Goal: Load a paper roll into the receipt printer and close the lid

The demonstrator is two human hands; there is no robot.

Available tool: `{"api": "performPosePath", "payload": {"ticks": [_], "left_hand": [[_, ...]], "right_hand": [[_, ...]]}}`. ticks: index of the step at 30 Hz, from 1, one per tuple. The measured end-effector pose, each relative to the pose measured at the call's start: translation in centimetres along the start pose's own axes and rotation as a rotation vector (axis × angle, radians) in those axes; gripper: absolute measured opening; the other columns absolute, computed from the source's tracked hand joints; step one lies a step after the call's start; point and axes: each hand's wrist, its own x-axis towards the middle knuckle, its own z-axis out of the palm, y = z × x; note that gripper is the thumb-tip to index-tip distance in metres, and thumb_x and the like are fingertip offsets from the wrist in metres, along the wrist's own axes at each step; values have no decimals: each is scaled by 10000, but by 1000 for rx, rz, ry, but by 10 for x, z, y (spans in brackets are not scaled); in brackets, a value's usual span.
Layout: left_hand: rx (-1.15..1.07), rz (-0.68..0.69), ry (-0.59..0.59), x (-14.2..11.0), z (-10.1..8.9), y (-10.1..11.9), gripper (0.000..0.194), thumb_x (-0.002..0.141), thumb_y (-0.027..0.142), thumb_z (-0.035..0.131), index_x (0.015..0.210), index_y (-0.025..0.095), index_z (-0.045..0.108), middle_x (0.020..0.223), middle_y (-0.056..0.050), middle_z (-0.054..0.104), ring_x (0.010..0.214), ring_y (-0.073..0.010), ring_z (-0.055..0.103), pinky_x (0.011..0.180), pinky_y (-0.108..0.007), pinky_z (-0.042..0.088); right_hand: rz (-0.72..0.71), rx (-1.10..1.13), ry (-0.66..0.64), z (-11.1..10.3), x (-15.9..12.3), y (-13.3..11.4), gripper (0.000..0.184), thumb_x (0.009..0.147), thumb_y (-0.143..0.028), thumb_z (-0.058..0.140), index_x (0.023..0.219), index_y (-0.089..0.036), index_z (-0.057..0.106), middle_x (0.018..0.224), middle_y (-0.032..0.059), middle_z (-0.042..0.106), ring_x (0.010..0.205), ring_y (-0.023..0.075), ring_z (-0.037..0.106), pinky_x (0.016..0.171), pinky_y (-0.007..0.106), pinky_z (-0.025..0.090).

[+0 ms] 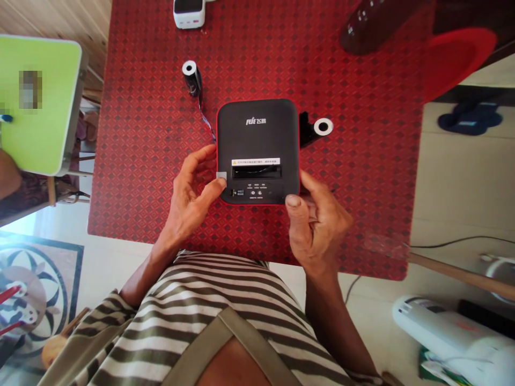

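A black label or receipt printer [258, 142] with a red edge and a paper slot is between my hands, above the red patterned table cover. My left hand [192, 198] grips its left side, with the thumb on the front left corner by a small pale tab [221, 175]. At the right front corner, my right hand [317, 217] holds the printer, thumb on top and fingers curled partly out of sight. Just beyond the right edge lies a small roll [323, 127] with a white end and black wrapping. Another such roll [192, 79] stands behind on the left, beside a thin cord [207, 120].
A white device [189, 15] sits at the table's [140, 161] far edge. A dark bottle-like object [368, 27] and a red stool or chair [458, 64] are at the far right. To the left stands a green-topped table [44, 134], with part of another person [8, 179] beside it.
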Motion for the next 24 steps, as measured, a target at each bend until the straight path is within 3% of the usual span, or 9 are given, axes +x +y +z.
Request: {"api": "performPosePath", "payload": {"ticks": [6,12,17,24], "left_hand": [[-15,-28,-20,5,-6,2,610,1080,617,1007,1611,362,847,1604,-85,929,1508,-417,868,1259,-647,734],[5,-56,28,7,-6,-3,600,1046,508,991,1608,362,841,1556,-86,919,1404,-392,858,1042,-540,719],[-5,-64,27,8,-8,-8,583,1048,527,1008,1589,389,839,1587,-87,891,1497,-421,814,1120,-565,728],[-80,-153,28,7,-2,-5,583,1051,556,990,1585,393,822,1619,-80,882,1507,-396,808,1144,-547,729]], "right_hand": [[5,39,-2,0,2,-6,446,1295,-562,733,1643,-314,861,1425,156,981,1220,379,984,1067,573,828],[-5,10,-25,-2,2,-9,460,1301,-561,720,1653,-292,843,1432,156,977,1211,363,982,1065,570,838],[-66,-6,15,2,1,-8,450,1288,-502,750,1659,-262,831,1352,124,982,1122,306,965,1001,484,832],[81,68,48,7,-6,-3,483,1258,-592,764,1630,-304,870,1382,113,985,1084,318,971,972,501,831]]}}
